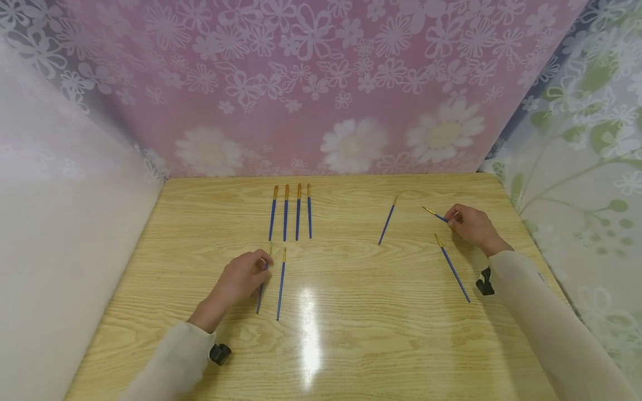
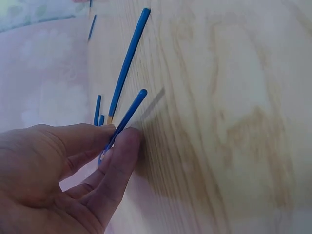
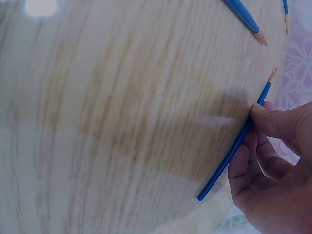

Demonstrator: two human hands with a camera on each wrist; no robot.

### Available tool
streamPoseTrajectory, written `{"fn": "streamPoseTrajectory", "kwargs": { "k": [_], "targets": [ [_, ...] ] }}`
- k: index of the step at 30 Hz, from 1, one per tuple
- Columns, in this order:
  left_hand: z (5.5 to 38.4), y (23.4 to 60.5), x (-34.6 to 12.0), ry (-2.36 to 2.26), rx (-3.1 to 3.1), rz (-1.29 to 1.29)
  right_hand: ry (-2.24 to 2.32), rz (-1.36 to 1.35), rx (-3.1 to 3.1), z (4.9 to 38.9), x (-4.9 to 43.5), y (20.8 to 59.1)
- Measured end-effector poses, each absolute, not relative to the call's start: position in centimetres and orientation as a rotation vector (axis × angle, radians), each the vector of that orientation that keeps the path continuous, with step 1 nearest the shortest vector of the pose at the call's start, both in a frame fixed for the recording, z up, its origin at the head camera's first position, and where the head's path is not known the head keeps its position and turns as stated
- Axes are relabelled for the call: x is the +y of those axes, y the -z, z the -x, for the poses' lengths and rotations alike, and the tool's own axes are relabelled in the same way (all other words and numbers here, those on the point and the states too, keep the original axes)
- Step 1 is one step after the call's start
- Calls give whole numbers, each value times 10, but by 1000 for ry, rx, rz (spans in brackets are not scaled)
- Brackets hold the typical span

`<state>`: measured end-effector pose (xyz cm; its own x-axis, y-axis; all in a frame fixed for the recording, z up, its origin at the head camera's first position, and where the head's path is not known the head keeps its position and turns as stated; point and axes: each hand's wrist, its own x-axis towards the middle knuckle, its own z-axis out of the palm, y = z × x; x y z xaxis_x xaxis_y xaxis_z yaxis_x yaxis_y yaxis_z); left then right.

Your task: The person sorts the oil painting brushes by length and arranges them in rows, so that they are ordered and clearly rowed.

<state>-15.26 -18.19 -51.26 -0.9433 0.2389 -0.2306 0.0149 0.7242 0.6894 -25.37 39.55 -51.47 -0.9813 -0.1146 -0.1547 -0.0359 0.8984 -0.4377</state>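
My left hand point(image 1: 241, 281) pinches a thin blue paintbrush point(image 2: 131, 109) between thumb and fingers, its handle end raised off the table in the left wrist view. Just right of it lies another slim paintbrush point(image 1: 281, 284), bristles pointing away. At the table's right side, my right hand point(image 1: 471, 227) grips a blue paintbrush point(image 3: 226, 163) by its handle. That brush slants, its gold ferrule point(image 1: 429, 211) toward the left. Below the right hand a paintbrush point(image 1: 453, 270) lies diagonally. Farther left, a single paintbrush point(image 1: 387, 224) rests on the wood.
Several blue paintbrushes with orange-brown bristles, one of them a wide brush point(image 1: 286, 217), lie in a row near the table's back. The wooden table point(image 1: 371, 334) meets a pink floral backdrop point(image 1: 281, 128) behind, with pale patterned sheets point(image 1: 597, 184) at the sides.
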Motion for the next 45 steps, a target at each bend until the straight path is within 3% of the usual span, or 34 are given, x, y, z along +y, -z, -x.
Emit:
{"fn": "streamPoseTrajectory", "kwargs": {
  "k": [19, 45],
  "targets": [
    [145, 513, -171, -841, 2784, -250, 659, 116, 2895, 254, 396, 514],
    [144, 514, -175, -966, 2707, -219, 736, 130, 2903, 249, 394, 517]
  ]
}}
